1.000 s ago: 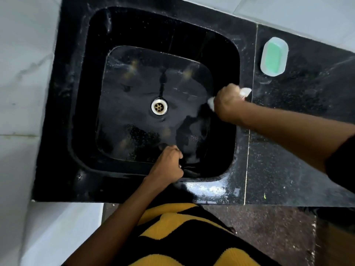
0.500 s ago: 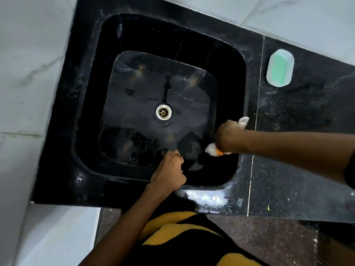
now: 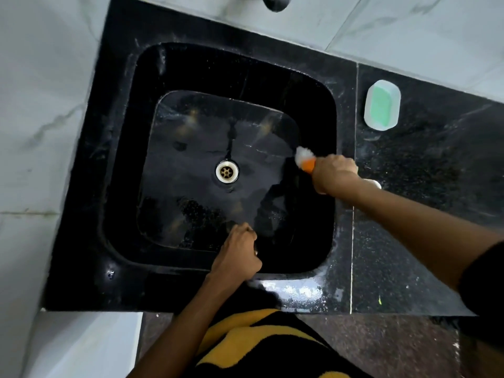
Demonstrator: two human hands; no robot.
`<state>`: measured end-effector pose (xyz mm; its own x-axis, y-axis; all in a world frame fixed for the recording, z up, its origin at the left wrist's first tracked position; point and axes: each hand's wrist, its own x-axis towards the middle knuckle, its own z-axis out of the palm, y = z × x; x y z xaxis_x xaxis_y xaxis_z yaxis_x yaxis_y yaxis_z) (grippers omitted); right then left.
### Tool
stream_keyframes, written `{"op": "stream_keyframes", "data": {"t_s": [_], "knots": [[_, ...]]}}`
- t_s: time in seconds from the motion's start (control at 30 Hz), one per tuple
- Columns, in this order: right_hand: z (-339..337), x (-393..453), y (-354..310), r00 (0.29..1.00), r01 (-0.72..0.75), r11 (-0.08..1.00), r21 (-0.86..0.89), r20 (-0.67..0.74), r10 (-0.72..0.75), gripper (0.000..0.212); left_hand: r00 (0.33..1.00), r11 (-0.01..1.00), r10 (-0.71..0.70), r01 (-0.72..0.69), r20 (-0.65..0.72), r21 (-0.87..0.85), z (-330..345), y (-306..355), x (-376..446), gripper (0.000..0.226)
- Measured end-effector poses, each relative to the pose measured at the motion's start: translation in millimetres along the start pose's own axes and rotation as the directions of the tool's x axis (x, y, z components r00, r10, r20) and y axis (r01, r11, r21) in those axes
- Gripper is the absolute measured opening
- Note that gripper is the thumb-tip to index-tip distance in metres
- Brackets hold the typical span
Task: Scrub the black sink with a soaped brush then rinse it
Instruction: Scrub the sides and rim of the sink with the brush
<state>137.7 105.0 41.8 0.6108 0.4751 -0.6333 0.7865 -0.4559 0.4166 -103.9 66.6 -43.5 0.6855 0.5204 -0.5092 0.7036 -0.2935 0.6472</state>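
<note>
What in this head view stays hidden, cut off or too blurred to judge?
- Brush: the right hand covers most of the handle; the bristles are blurred white, so lather cannot be judged.
- Left hand: curled at the sink's near rim; its fingertips are turned away, so whether it holds anything is unclear.
- Dark round fitting: cut by the top edge.
- Soap dish: too small to tell the green bar's wear.

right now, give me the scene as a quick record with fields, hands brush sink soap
right hand: right hand grips the brush by its handle
brush: white bristles against the sink's right inner wall
left hand: left hand curled at the near rim, its grip unclear
sink: black sink, drain in the middle of the floor
soap: green soap in a clear dish on the counter, right of the sink
</note>
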Motion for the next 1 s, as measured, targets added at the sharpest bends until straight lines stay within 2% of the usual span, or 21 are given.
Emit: {"op": "stream_keyframes", "data": {"t_s": [0.03, 0.1, 0.17, 0.2, 0.27, 0.33, 0.4, 0.5, 0.53, 0.63, 0.7, 0.73, 0.77, 0.8, 0.83, 0.9, 0.93, 0.97, 1.0], "knots": [[-1.2, 6.7, 9.3, 0.996, -0.079, 0.982, 0.172, -0.026, 0.085, 0.045, 1.0, 1.0, -0.008, 0.008, 0.007, -0.006, 0.1, 0.7, 0.7, 0.028], [7.8, 18.8, 14.8, 0.98, -0.164, 0.832, 0.531, -0.008, 0.199, 0.043, 1.0, 1.0, -0.012, 0.012, 0.019, -0.005, 0.7, 0.9, 1.7, 0.028], [24.2, 25.4, 3.0, 0.959, -0.213, 0.567, 0.796, 0.059, 0.277, 0.039, 1.0, 1.0, 0.02, -0.02, 0.019, 0.016, 3.1, -0.8, 2.6, 0.031], [32.7, 25.8, -5.7, 0.94, -0.255, 0.415, 0.873, 0.123, 0.318, 0.037, 0.999, 0.999, 0.032, -0.033, 0.027, 0.021, 4.0, -1.3, 3.0, 0.032], [53.6, 24.9, -24.0, 0.884, -0.338, 0.098, 0.936, 0.28, 0.375, 0.036, 0.999, 0.999, 0.029, -0.03, 0.042, 0.031, 4.5, -1.4, 4.0, 0.031], [72.4, 16.1, -42.3, 0.848, -0.367, -0.196, 0.909, 0.414, 0.33, 0.037, 0.999, 0.999, 0.023, -0.024, 0.031, 0.026, 4.5, -2.3, 4.0, 0.029], [81.6, 10.5, -54.0, 0.84, -0.347, -0.387, 0.854, 0.466, 0.277, 0.034, 1.0, 1.0, 0.025, -0.025, 0.018, 0.017, 5.5, -2.6, 3.4, 0.028], [59.7, 35.2, -45.3, 0.788, -0.243, -0.487, 0.839, 0.464, 0.405, 0.016, 0.999, 0.999, 0.031, -0.031, 0.007, 0.011, 6.6, -3.7, 2.9, 0.03], [46.5, 39.8, -40.2, 0.794, -0.2, -0.557, 0.806, 0.467, 0.39, 0.012, 0.999, 0.999, 0.036, -0.036, 0.005, 0.015, 6.9, -3.7, 3.2, 0.032], [39.6, 42.7, -40.5, 0.762, -0.15, -0.766, 0.625, 0.567, 0.313, 0.021, 0.999, 0.999, 0.035, -0.036, 0.02, 0.027, 7.2, -2.8, 3.5, 0.034], [53.0, 37.6, -57.2, 0.839, -0.08, -0.842, 0.534, 0.492, 0.232, 0.019, 1.0, 1.0, 0.017, -0.017, 0.018, 0.018, 6.2, -2.2, 3.4, 0.035], [59.8, 36.0, -66.8, 0.895, -0.075, -0.805, 0.588, 0.397, 0.206, 0.022, 1.0, 1.0, 0.006, -0.006, 0.014, 0.011, 5.7, -2.5, 3.0, 0.037], [62.5, 37.2, -74.8, 0.919, -0.07, -0.778, 0.624, 0.343, 0.193, 0.024, 1.0, 1.0, 0.001, -0.001, 0.012, 0.008, 5.2, -2.5, 2.6, 0.037], [61.0, 41.4, -78.2, 0.906, -0.101, -0.748, 0.656, 0.372, 0.203, 0.025, 1.0, 1.0, 0.0, 0.0, 0.01, 0.004, 5.2, -2.2, 1.8, 0.036], [55.1, 43.1, -77.0, 0.867, -0.105, -0.697, 0.709, 0.409, 0.285, 0.024, 1.0, 1.0, 0.005, -0.005, 0.001, 0.0, 4.8, -2.5, 1.2, 0.035], [42.1, 41.5, -69.2, 0.727, -0.1, -0.622, 0.776, 0.484, 0.487, 0.023, 1.0, 1.0, 0.015, -0.016, -0.016, -0.007, 4.8, -2.5, 0.7, 0.036], [36.6, 35.7, -65.0, 0.665, -0.1, -0.652, 0.752, 0.538, 0.519, 0.024, 1.0, 1.0, 0.02, -0.02, -0.017, -0.008, 4.9, -2.7, 0.8, 0.037], [41.9, 34.6, -63.9, 0.644, -0.091, -0.711, 0.697, 0.585, 0.492, 0.025, 1.0, 1.0, 0.026, -0.026, -0.013, -0.01, 5.2, -2.9, 0.9, 0.038], [52.3, 34.2, -67.4, 0.655, -0.076, -0.79, 0.609, 0.627, 0.421, 0.026, 1.0, 1.0, 0.025, -0.025, -0.006, -0.014, 5.4, -3.3, 1.2, 0.039]]}}
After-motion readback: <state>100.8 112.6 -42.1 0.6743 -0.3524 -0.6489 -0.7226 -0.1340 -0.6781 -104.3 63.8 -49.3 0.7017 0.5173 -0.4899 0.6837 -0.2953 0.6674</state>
